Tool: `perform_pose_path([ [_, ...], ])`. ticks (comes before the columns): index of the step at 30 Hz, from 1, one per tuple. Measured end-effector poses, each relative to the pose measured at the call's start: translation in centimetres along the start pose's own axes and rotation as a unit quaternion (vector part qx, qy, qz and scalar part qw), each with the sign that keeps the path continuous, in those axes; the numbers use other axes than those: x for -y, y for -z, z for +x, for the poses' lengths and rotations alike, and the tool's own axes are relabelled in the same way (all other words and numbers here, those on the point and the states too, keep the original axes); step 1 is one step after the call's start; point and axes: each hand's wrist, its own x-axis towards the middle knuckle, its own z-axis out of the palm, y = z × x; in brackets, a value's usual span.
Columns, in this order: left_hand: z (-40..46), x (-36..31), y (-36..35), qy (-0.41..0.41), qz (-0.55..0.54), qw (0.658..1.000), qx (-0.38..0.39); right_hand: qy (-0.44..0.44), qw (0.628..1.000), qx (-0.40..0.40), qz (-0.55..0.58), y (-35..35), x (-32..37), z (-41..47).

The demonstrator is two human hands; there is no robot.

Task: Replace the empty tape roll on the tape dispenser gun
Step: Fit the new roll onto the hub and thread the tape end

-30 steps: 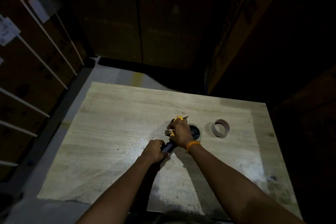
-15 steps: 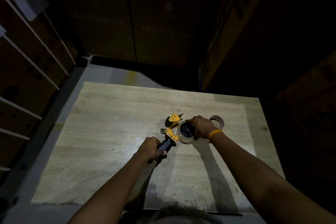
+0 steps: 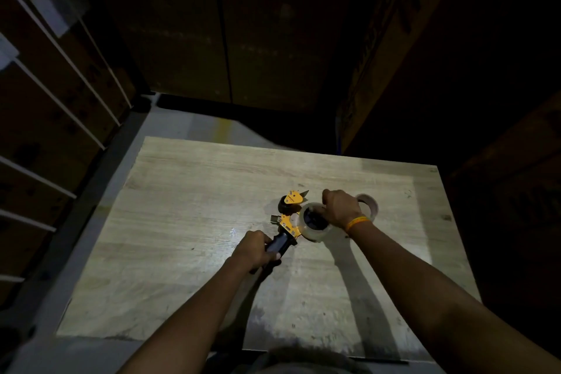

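Note:
A yellow and black tape dispenser gun lies on the wooden table. My left hand is closed around its black handle. A full roll of clear tape sits on the gun's hub. My right hand grips the far side of that roll, an orange band on its wrist. The empty brown cardboard core lies on the table just behind my right hand, partly hidden by it.
Strapped cardboard boxes stand along the left. More dark boxes rise behind and to the right of the table. Grey floor shows beyond the table's far left corner. The room is dim.
My right hand left the gun's front and moved right onto the tape roll, where it now grips the roll on the hub. My left hand has stayed on the handle.

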Motion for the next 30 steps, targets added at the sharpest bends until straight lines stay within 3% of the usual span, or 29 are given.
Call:
perform_pose_path([
  [3,-0.1,0.0,0.0,0.006,0.001,1.000,0.002,0.077,0.991,0.094,0.056,-0.1,-0.7,0.1],
  [5,-0.1,-0.2,0.0,0.005,0.006,1.000,0.004,0.085,0.989,0.115,0.042,-0.2,-0.3,-0.2],
  [10,-0.1,-0.3,0.0,0.006,0.018,1.000,0.005,-0.012,0.999,0.041,0.003,-1.0,1.5,-0.9],
  [18,-0.9,-1.5,-1.7,0.019,0.026,0.999,0.006,-0.056,0.994,0.070,0.059,-0.5,-0.1,-0.9],
  [21,-1.2,-1.8,-2.2,0.021,0.025,0.999,0.014,-0.030,0.996,0.039,0.079,-0.9,-1.0,-1.0],
  [26,-1.3,-2.0,-2.1,0.022,0.031,0.999,0.012,0.088,0.989,0.044,0.114,-2.2,0.3,-1.7],
  [30,-1.6,-2.3,-1.8,0.020,0.034,0.999,0.015,0.050,0.987,0.030,0.148,-4.5,2.1,-1.5],
])
